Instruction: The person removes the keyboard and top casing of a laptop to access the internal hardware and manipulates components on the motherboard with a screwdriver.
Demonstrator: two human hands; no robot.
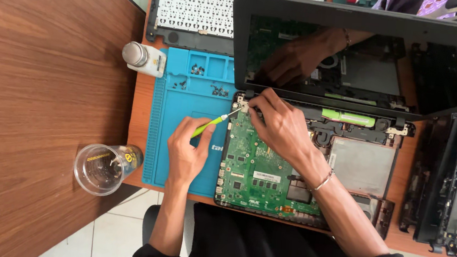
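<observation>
Left hand (188,152) gripping green-handled screwdriver (212,124), tip at far-left hinge corner of opened laptop base (358,162). Right hand (279,124) curled, fingertips pressing same corner above green motherboard (252,169). Blue repair mat (184,102) left.

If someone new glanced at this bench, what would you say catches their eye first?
Probably the opened laptop at centre, its green circuit board exposed. The left hand holds a green-handled screwdriver to its upper-left corner hinge, where the right hand rests. Left of it lies a bright blue work mat with small screws in its trays.
</observation>
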